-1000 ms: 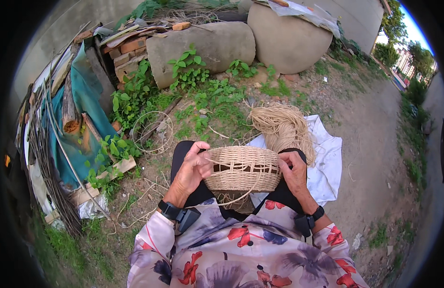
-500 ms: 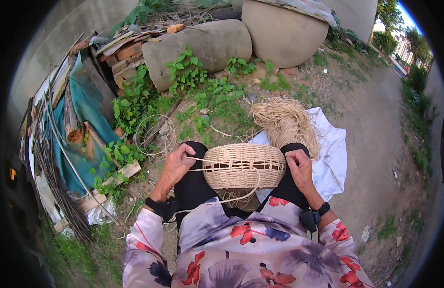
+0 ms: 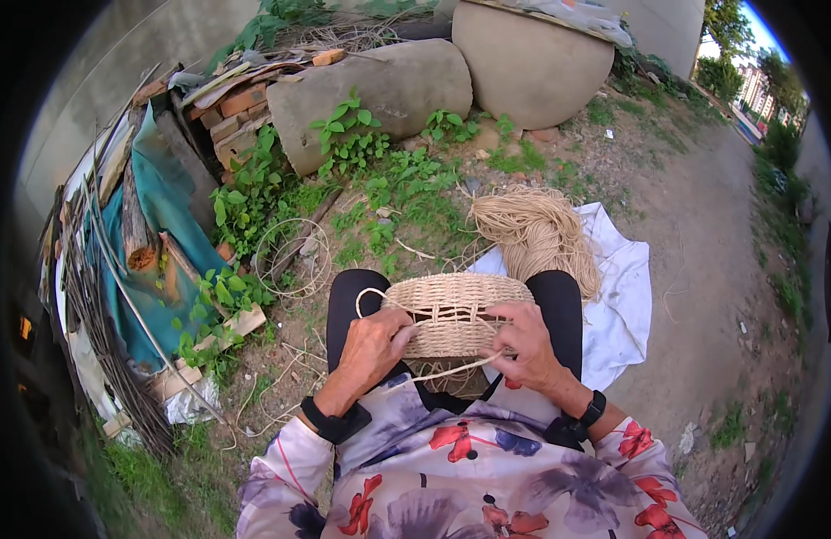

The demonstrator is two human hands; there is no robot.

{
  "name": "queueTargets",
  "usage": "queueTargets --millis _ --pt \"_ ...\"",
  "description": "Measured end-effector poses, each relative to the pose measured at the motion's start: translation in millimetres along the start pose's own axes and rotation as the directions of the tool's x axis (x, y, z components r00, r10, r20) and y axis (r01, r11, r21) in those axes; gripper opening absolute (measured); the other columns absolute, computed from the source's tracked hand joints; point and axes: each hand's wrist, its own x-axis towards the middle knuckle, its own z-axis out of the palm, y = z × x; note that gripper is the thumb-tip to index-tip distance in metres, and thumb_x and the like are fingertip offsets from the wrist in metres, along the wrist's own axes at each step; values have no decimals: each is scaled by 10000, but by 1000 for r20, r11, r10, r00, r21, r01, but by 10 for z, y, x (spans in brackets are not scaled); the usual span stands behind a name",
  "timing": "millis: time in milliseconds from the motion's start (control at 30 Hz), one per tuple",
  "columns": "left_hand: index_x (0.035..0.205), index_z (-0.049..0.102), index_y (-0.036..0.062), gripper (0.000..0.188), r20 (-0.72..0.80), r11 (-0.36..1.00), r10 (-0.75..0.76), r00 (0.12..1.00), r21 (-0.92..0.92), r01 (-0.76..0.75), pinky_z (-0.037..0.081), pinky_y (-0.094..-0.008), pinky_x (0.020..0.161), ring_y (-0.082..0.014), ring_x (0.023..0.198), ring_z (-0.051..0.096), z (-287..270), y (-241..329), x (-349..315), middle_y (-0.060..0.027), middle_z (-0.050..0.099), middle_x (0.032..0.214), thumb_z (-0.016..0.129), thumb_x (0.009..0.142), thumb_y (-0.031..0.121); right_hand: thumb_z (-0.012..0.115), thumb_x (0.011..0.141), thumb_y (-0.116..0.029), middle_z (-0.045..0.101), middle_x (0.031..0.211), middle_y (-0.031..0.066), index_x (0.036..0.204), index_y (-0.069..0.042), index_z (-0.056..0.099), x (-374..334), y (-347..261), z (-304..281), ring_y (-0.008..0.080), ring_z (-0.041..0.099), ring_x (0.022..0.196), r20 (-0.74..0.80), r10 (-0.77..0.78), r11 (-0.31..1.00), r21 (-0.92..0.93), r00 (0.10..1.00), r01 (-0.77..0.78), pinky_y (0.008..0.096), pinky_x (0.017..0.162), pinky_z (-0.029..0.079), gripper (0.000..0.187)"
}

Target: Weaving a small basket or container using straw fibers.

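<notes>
The left hand (image 3: 372, 346) sits just below the middle of the frame, fingers curled shut around a pale cord (image 3: 451, 368) at the left side of a half-woven basket (image 3: 456, 314); a loop of that cord arches up beside the knuckles. The wrist bends inward and carries a black watch band (image 3: 333, 420) where the floral sleeve (image 3: 487, 467) ends. The right hand (image 3: 526, 346) lies against the basket's right front, thumb and fingers pinched closed on the same cord, which runs slack between the two hands under the basket's lower edge. A dark band is on that wrist too.

The basket rests on the person's lap, between two knees in black trousers (image 3: 348, 305), its open rim turned toward the upper part of the frame.

Just beyond the right knee, right of centre, a thick bundle of the same tan fibre (image 3: 532, 229) lies on a white cloth (image 3: 626, 296) spread over bare dirt. To the left of the knees a coil of thin wire (image 3: 289, 256) lies among green weeds (image 3: 379, 189). Further left, a teal tarpaulin (image 3: 155, 225) covers stacked planks and sticks (image 3: 101, 296). At the upper centre stand a large grey boulder (image 3: 388, 90) and a big round clay vessel (image 3: 532, 58), with bricks (image 3: 240, 103) piled to the boulder's left.
</notes>
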Motion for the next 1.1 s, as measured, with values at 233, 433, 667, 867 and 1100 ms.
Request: queueTargets --millis 233,433,667,867,1100 --pt "821 690 37 122 -51 839 -434 900 343 423 517 -371 633 -289 712 664 -850 -909 -373 -135 675 782 706 801 156 601 918 -205 657 890 82 779 -73 564 -272 765 -189 170 625 845 -79 800 238 952 594 -194 321 782 505 195" --pt "939 701 95 179 -112 935 -84 990 336 118 525 -348 628 -256 715 661 -631 -204 -166 -54 671 952 737 773 151 567 941 -221 654 854 83 804 -85 578 -402 919 -131 195 638 837 -12 823 39 999 569 -36 346 770 526 193" --pt "861 644 62 68 -52 963 133 990 241 -117 532 -403 633 -289 755 663 59 -42 -17 -110 642 832 645 794 69 556 951 -210 630 847 89 808 -64 580 -411 956 -101 193 611 800 23 774 13 999 633 -51 351 748 521 205" --pt "756 618 58 46 -76 949 130 989 298 -102 512 -438 565 -311 642 642 26 -40 -18 -110 617 710 640 756 98 572 945 -213 637 882 94 858 -57 597 -398 936 -112 203 621 821 22 783 5 999 621 -42 352 755 526 181" --pt "712 640 73 84 -408 626 -184 894 652 427 507 -454 531 -361 570 636 -1150 -1204 -508 -171 648 647 625 741 151 619 936 -249 670 933 105 869 -66 632 -550 1048 -205 200 648 819 2 815 -46 997 579 61 358 757 529 195"
